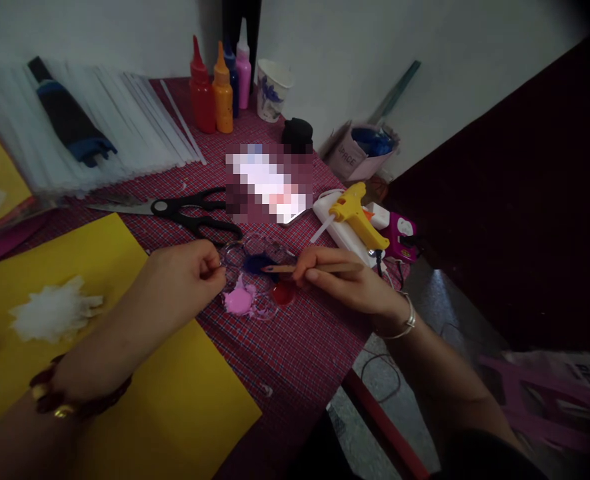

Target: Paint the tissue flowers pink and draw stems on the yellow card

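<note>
My right hand grips a wooden-handled paintbrush, its tip over the dark blue well of a clear paint palette. The palette also holds pink paint and red paint. My left hand is closed, pinching the palette's left rim. Both hands rest over the red checked tablecloth.
A yellow paper sheet with a white fluffy piece lies at left. Black scissors, a yellow glue gun, paint bottles, a paper cup and stacked white strips sit behind. The table edge drops off at right.
</note>
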Motion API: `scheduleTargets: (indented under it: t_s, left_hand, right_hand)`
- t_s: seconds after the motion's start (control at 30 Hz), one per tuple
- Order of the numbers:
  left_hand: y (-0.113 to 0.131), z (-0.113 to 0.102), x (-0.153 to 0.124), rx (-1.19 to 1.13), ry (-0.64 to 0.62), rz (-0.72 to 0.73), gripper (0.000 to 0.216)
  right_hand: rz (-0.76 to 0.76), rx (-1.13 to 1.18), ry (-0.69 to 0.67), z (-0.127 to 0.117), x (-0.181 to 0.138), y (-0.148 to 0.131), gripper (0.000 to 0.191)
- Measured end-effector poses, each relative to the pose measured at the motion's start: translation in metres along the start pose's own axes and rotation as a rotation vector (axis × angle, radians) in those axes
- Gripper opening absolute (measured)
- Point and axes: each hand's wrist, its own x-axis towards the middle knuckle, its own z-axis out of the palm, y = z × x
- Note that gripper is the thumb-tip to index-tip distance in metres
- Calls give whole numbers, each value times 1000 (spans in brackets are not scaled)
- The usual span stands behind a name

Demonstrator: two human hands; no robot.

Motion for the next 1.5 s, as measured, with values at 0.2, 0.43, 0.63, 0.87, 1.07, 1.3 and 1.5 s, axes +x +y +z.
scheduleTargets:
  t_s: [0.2,0.43,0.63,0.87,1.07,1.3,1.5]
  left_hand:
    - [-2,2,1,-19,-15,7,12]
    - [-4,4,2,-8,-5,-5,10]
    - [-2,3,1,2,-6,-6,10]
    - [2,-1,0,9,-14,10,11]
    - [-2,3,1,-14,9,23,10]
    - [-4,7,4,4,31,35,11]
    - [-1,4,2,15,14,31,10]
  right_hand:
    - [19,42,23,1,4,-1,17]
    - [66,-39,43,-4,-6,-11,20]
    - [61,-64,54,0,-12,-14,21]
    - [42,-124,140,17,-13,-9,17]
    - [24,-14,59,19,-6,-4,18]
    - [21,-12,95,17,-2,-4,18]
    - [-30,-228,138,22,-8,-6,17]
